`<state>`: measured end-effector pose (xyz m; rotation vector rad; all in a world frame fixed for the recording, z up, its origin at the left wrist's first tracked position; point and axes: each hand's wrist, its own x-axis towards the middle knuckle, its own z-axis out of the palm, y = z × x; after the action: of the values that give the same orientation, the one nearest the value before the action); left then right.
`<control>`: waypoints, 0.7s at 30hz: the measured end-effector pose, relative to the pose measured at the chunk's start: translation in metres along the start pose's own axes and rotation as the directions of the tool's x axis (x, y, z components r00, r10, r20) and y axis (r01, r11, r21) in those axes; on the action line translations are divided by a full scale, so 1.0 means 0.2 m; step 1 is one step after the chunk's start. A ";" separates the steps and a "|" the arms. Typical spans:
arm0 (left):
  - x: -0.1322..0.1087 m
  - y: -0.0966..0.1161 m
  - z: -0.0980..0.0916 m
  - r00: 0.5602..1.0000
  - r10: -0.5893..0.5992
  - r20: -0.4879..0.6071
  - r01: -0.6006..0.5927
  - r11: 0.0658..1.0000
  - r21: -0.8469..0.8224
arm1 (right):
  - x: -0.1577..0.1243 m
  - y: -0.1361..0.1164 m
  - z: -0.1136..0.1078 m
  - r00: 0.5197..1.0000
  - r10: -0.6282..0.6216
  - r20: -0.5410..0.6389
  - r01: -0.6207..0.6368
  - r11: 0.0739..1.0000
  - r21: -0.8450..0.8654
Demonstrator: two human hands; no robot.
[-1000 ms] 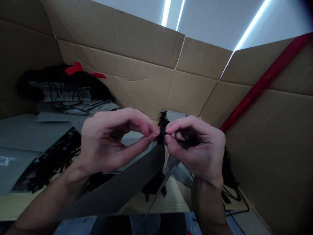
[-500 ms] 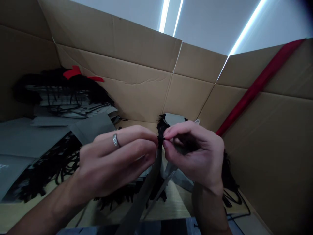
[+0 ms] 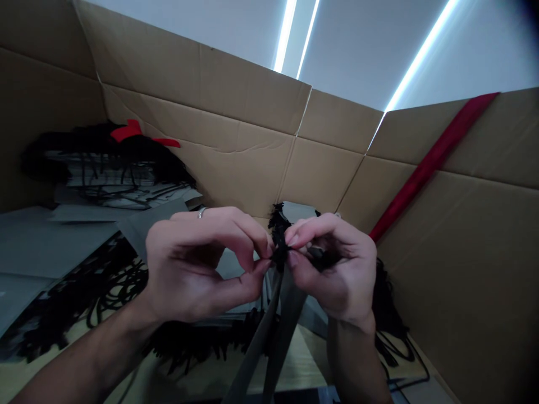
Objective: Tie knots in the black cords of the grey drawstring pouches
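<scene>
Both hands meet near the middle of the head view at a small bunch of black cord. My left hand, with a ring on one finger, pinches its left side between thumb and fingertips. From the right, my right hand pinches the same bunch with thumb and forefinger. Below the cord hang two narrow grey pieces, seen almost edge-on, spreading apart toward the bottom. Whether they are two sides of one paper bag I cannot tell. The exact shape of the cord between the fingertips is too dark to make out.
Cardboard walls enclose the wooden table. At left lie stacked grey paper pieces with black cords, and a red strip on the rear pile. A dark red band slants along the right wall. More black cord lies right.
My left hand has turned, bringing its thumb into view and pinching the cord from the left. The grey pieces below have shifted, and the view has tilted slightly.
</scene>
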<state>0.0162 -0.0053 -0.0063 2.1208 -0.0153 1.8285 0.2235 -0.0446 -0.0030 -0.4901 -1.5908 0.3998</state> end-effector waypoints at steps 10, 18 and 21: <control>-0.01 -0.01 0.01 0.998 -0.056 -0.026 0.057 0.998 0.038 | -0.01 0.02 -0.01 0.985 -0.173 -0.022 0.168 0.974 -0.151; -0.05 0.11 -0.09 0.956 0.127 0.266 -0.244 0.846 0.475 | -0.02 -0.02 0.00 0.983 -0.182 -0.039 0.162 0.940 -0.299; -0.08 0.15 -0.13 0.920 0.110 0.376 -0.310 0.790 0.528 | -0.03 -0.02 0.00 0.982 -0.185 -0.029 0.165 0.930 -0.327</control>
<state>-0.0193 -0.0308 -0.0107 2.9506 0.2706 1.7200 0.2236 -0.0513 -0.0048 -0.5979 -1.6343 -0.0153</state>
